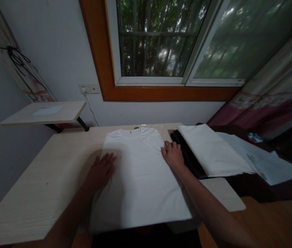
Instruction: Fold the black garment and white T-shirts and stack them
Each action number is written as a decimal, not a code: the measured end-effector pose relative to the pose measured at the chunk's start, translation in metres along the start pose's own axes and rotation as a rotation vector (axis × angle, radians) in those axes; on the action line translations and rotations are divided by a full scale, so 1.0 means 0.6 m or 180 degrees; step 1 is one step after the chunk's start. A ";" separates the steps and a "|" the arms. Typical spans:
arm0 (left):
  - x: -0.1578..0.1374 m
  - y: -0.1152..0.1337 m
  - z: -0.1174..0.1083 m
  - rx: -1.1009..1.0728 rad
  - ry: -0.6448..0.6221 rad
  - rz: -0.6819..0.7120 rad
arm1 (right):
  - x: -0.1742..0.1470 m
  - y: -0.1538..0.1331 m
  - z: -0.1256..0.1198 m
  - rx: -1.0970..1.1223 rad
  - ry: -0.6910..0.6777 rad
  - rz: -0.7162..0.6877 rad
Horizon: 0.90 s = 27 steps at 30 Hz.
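A white T-shirt lies spread on the pale wooden table, its neckline toward the window and its lower edge at the table's near side. One short sleeve is folded in over the shirt's upper right. My left hand rests flat on the shirt's left side, fingers stretched out. Over at the right edge, just below the folded sleeve, my right hand touches the cloth with its fingers slightly bent and apart. Whether its fingertips pinch any fabric is hard to see.
Right of the shirt, folded white cloth lies on a black item, with a printed sheet beyond. A small raised shelf holds a paper label at the back left. A cable runs from the wall socket behind the table.
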<state>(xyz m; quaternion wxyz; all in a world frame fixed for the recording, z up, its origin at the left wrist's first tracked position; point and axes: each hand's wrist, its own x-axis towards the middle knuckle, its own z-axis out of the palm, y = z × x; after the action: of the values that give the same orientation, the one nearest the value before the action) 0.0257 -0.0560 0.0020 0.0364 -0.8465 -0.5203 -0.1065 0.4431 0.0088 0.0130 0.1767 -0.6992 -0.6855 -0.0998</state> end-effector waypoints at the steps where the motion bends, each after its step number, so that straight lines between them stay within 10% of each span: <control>1: -0.003 -0.009 0.000 -0.0038 0.0014 0.0004 | 0.004 0.001 0.002 0.0083 -0.0070 0.0079; 12: 0.003 -0.041 -0.032 -0.0855 0.0519 -0.0181 | 0.059 0.003 0.005 0.1267 -0.0957 0.0907; 22: 0.220 0.083 -0.010 -0.4047 -0.0109 -0.1305 | 0.020 -0.152 -0.036 0.1975 -0.0689 -0.0481; 27: 0.291 0.104 0.022 -0.3988 0.0003 -0.1566 | -0.023 -0.206 -0.046 0.1885 -0.0882 -0.1215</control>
<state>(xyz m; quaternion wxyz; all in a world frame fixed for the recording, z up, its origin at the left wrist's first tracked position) 0.1592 0.0705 0.0300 -0.4867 -0.5645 -0.5379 -0.3938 0.3224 -0.0147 0.0465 0.2549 -0.4844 -0.8200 0.1671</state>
